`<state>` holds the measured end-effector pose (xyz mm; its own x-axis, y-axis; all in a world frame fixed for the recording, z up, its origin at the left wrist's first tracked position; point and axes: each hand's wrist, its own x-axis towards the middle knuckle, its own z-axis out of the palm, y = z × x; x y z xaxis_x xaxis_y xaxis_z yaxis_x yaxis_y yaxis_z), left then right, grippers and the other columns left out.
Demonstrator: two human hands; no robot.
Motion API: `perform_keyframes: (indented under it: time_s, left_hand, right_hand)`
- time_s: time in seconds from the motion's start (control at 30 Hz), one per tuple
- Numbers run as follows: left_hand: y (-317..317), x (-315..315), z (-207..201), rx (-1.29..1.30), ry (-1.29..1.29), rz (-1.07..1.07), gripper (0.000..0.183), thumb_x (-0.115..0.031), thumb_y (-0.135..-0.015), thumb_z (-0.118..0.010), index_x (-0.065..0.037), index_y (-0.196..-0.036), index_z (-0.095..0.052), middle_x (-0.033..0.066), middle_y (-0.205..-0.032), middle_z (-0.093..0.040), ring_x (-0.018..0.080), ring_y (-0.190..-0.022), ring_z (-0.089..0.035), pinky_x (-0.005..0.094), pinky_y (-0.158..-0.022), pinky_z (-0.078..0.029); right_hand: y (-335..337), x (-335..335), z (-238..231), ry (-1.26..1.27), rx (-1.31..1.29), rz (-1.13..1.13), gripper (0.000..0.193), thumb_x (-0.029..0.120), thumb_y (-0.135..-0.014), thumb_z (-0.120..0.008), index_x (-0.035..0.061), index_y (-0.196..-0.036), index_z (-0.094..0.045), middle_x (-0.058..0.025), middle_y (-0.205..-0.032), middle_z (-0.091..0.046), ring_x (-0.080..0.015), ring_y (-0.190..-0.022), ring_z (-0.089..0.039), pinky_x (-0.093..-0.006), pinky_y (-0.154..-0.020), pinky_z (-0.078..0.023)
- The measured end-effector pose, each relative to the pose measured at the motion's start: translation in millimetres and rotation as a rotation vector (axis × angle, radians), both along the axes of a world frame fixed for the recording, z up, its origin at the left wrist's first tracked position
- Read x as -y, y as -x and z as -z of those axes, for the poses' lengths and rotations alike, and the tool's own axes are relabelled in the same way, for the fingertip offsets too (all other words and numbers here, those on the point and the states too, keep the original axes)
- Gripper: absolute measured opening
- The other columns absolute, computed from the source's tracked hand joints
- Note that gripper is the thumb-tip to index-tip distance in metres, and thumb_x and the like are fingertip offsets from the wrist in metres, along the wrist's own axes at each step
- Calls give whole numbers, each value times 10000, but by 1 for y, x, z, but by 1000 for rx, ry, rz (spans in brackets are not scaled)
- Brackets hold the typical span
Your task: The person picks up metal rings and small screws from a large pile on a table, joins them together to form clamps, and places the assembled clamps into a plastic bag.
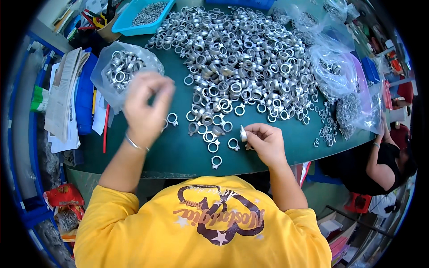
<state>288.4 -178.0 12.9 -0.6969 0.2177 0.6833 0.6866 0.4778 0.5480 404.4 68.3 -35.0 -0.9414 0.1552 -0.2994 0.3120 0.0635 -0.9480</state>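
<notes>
Between the thumb and fingers of my right hand is a small silver metal ring, seen nearly edge-on above the green tabletop. My left hand is beside a clear plastic bag that holds several similar rings. Its fingers are curled and smeared by motion, so I cannot make out whether anything is in them. A large heap of metal rings, many with a small lug on the rim, covers the middle of the table. Loose rings trail from it toward me, the nearest one close to the front edge.
Far left stands a light-blue tray of small metal parts. Papers, a blue bin and a red stick lie at left. Plastic bags and thin small rings sit at right, near another person.
</notes>
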Motion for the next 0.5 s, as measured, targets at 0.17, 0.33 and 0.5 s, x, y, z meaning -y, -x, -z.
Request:
perform_keyframes:
  time_s: [0.17, 0.33, 0.5]
  left_hand:
    - [-60, -47, 25, 828, -190, 529, 111, -20, -739, -685, -29, -842, -645, 24, -835, -571, 85, -713, -527, 198, -613, -422]
    - [-74, -66, 38, 1052, -337, 592, 121, -28, -739, -699, -12, -843, -641, 10, -836, -566, 51, -660, -503, 172, -575, -401]
    - [-76, -66, 35, 774, -190, 557, 127, -25, -712, -711, -6, -807, -629, 30, -791, -569, 88, -640, -516, 201, -559, -415]
  right_hand:
    - [-2, 7, -12, 231, -70, 26, 80, 9, -790, -617, -24, -859, -641, -39, -743, -637, -51, -593, -554, -185, -518, -439]
    - [-6, 14, -14, -319, -513, -68, 117, -46, -749, -629, 4, -854, -635, -67, -759, -616, -96, -622, -576, -206, -530, -444]
    - [-9, 12, -4, -90, -530, -24, 112, -35, -796, -593, -6, -899, -627, -70, -817, -620, -92, -688, -581, -199, -575, -465]
